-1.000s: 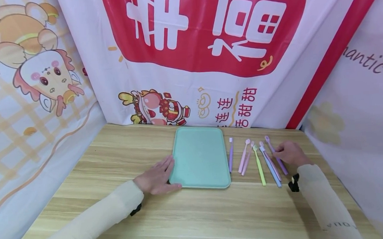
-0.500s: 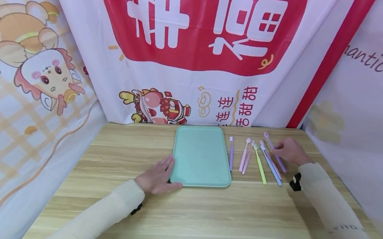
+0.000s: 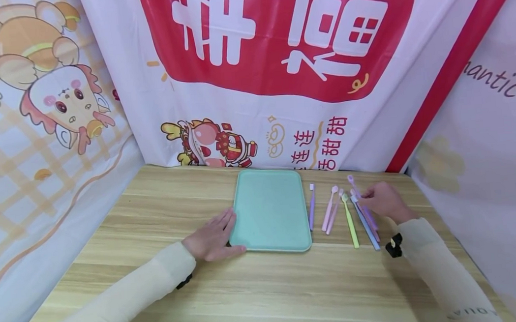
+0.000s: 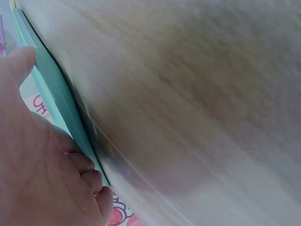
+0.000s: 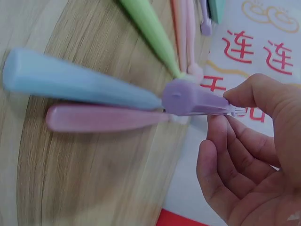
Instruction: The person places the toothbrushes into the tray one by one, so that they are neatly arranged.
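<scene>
My left hand (image 3: 211, 238) lies along the left edge of a mint-green tray (image 3: 270, 209), thumb at its near corner; the left wrist view shows the fingertips at the tray's side. My right hand (image 3: 387, 203) pinches a purple toothbrush (image 5: 193, 98) between thumb and fingertips, the handle end facing the right wrist camera. In the head view, that brush overlaps a blue toothbrush (image 3: 367, 228) and a pink toothbrush (image 5: 103, 118) lying side by side. Left of them lie a green toothbrush (image 3: 350, 224), two pinkish toothbrushes (image 3: 329, 213) and another purple toothbrush (image 3: 311, 209) next to the tray.
The wooden table (image 3: 266, 293) ends at the back against a white and red printed curtain (image 3: 255, 117). More printed cloth hangs at the left (image 3: 54, 158) and at the right (image 3: 482, 132). Black straps are on both wrists.
My right hand has moved a little left with the purple toothbrush, bringing it over the blue and pink ones. The left hand and the tray have stayed put.
</scene>
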### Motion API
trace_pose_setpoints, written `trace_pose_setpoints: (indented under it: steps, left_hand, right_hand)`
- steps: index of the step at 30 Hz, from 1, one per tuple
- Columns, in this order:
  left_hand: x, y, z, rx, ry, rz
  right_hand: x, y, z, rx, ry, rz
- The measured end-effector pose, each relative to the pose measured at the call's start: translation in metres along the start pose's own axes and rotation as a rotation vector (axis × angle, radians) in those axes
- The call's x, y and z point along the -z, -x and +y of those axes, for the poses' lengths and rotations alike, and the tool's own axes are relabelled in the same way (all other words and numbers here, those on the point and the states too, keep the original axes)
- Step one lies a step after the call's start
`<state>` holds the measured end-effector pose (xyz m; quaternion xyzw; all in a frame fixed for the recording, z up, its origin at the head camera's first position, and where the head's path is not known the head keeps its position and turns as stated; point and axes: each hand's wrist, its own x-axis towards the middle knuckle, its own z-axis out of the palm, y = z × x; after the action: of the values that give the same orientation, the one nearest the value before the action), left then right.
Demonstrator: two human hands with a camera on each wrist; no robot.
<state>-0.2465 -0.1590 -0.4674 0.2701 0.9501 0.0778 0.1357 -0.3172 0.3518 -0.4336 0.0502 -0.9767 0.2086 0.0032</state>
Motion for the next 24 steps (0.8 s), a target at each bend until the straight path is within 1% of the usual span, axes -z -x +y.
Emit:
trace_pose_setpoints:
  steps: [5, 10, 12, 18, 20, 24]
  left_hand:
    - [0.0, 0.0, 0.001, -0.005, -0.012, 0.0]
    - [0.001, 0.001, 0.002, -0.004, -0.018, 0.003]
    - [0.001, 0.001, 0.003, -0.005, -0.014, 0.005]
    - [0.003, 0.003, 0.004, -0.009, -0.003, 0.013]
    - [0.003, 0.004, 0.004, -0.008, -0.008, 0.015]
    - [0.003, 0.004, 0.005, -0.01, -0.01, 0.015]
  right_hand:
    - [-0.003, 0.001, -0.018, -0.001, -0.019, 0.012]
    - [-0.009, 0.002, -0.041, -0.049, -0.086, -0.018]
    - [-0.011, 0.002, -0.049, -0.051, -0.107, -0.024]
    - [-0.021, 0.001, -0.072, -0.005, -0.194, -0.021]
    - [-0.025, 0.001, -0.079, 0.015, -0.203, -0.019]
    - [-0.031, 0.0, -0.094, 0.01, -0.235, -0.036]
